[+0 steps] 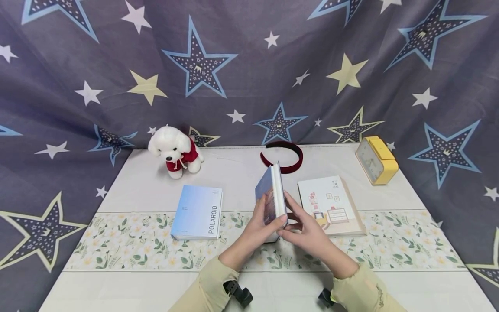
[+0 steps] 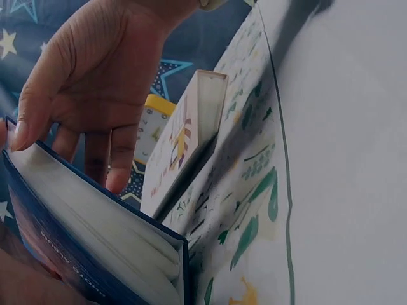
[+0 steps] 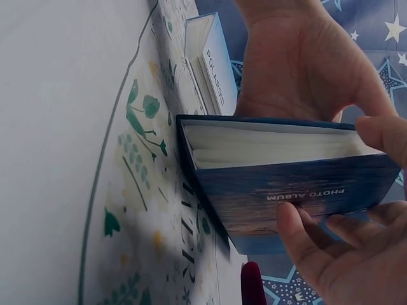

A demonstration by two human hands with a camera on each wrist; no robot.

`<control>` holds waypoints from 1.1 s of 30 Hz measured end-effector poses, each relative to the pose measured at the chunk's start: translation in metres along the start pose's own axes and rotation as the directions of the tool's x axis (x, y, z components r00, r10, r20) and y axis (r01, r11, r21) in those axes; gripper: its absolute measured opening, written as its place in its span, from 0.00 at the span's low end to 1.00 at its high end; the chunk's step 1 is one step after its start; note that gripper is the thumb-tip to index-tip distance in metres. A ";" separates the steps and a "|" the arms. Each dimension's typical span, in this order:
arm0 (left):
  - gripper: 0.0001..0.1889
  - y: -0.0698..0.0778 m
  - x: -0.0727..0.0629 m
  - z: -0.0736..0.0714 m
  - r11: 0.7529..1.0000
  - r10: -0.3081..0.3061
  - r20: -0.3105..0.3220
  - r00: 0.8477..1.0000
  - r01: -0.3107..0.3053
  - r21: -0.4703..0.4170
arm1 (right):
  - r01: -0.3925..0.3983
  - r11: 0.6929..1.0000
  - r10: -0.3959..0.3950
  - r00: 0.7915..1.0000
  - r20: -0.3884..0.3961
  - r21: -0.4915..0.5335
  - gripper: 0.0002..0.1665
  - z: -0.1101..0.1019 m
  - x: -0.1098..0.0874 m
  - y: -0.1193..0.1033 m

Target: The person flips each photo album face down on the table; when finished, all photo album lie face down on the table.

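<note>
A dark blue photo album (image 1: 269, 195), with "PHOTO ALBUM" on its cover, stands on edge between both hands. The left hand (image 1: 262, 225) grips one side, its thumb by the page edges. On the other side, the right hand (image 1: 306, 223) holds the cover, fingers spread against it. The right wrist view shows the album (image 3: 299, 187) with its lettering upside down and its pages closed together. In the left wrist view, the right thumb is at the album's (image 2: 95, 219) upper corner. Whether its lower edge touches the table cannot be made out.
A blue "POLAROID" album (image 1: 198, 212) lies left, and an album with a furniture drawing (image 1: 329, 203) lies right. Behind are a white plush dog (image 1: 175, 149) in red, a dark red headband (image 1: 298, 158) and a yellow clock (image 1: 376, 160). A floral band (image 1: 132, 242) crosses the tablecloth.
</note>
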State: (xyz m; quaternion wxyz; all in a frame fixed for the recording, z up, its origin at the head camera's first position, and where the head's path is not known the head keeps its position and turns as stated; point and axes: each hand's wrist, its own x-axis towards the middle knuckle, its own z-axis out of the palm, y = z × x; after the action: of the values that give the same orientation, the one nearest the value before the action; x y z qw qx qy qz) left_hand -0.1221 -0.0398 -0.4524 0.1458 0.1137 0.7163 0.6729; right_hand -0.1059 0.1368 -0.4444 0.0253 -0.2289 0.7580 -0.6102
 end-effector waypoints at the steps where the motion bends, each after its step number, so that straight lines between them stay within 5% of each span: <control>1: 0.57 0.000 0.000 0.000 1.000 0.009 0.005 1.000 -0.009 -0.023 | 0.002 1.000 -0.002 1.000 0.000 -0.008 0.53 0.000 0.000 0.000; 9: 0.51 0.007 0.000 -0.001 0.994 0.065 0.045 0.997 -0.060 -0.094 | 0.002 0.998 -0.002 1.000 0.011 -0.060 0.52 0.002 0.000 -0.002; 19: 0.54 0.014 -0.004 -0.007 0.997 -0.040 0.035 0.999 0.043 -0.070 | 0.002 0.992 0.002 0.999 0.033 -0.123 0.50 0.005 -0.002 -0.002; 33: 0.51 0.012 -0.002 -0.015 0.989 -0.022 -0.003 1.000 0.021 -0.149 | -0.001 0.991 0.009 0.999 0.053 -0.137 0.50 0.008 -0.001 0.008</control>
State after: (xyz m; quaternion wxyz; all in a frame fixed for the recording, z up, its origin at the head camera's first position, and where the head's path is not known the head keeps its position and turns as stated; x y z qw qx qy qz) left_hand -0.1263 -0.0536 -0.4396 0.1596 0.0933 0.6655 0.7231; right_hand -0.1052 0.1306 -0.4538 0.0315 -0.2445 0.7978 -0.5501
